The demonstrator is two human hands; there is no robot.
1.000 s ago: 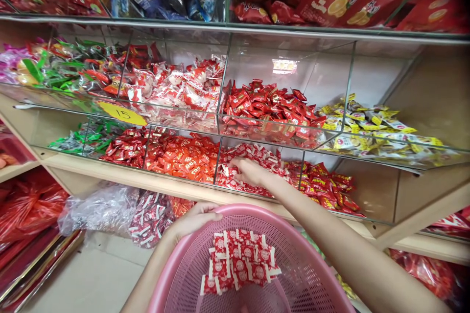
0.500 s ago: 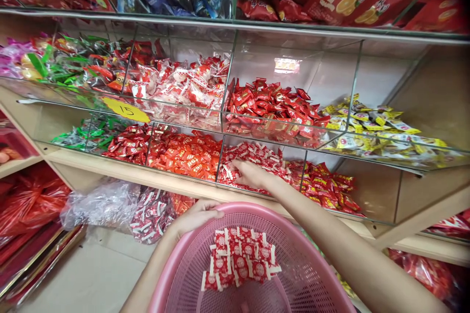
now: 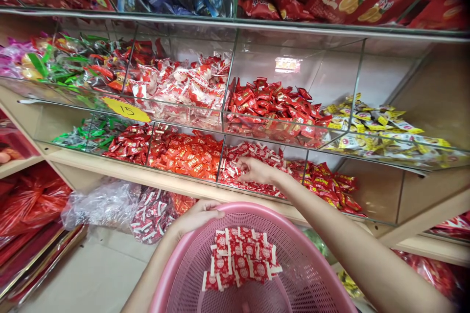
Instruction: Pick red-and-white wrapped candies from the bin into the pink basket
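Observation:
My left hand (image 3: 198,217) is closed round the far left rim of a pink plastic basket (image 3: 179,254) with perforated walls. Inside it lies a cluster of red-and-white wrapped candies (image 3: 242,257), set close together in rows. Over the lower shelf, my right hand (image 3: 257,171) hovers with fingers curled inward at a heap of small red-and-white candies (image 3: 253,154). Those fingers look pinched together; whatever is between them cannot be made out. The heap's wrappers match those in the basket.
Glass dividers split the shelves. Orange-red candies (image 3: 191,156) sit left of the heap and red-yellow packets (image 3: 334,186) right. Above are red candies (image 3: 271,105) and a yellow price tag (image 3: 126,109). A bag of wrapped candies (image 3: 152,215) lies below the wooden shelf edge (image 3: 121,166).
My right hand has lifted slightly and moved a little to the right over the candy heap, its fingers more curled. My left hand and the basket have stayed nearly still.

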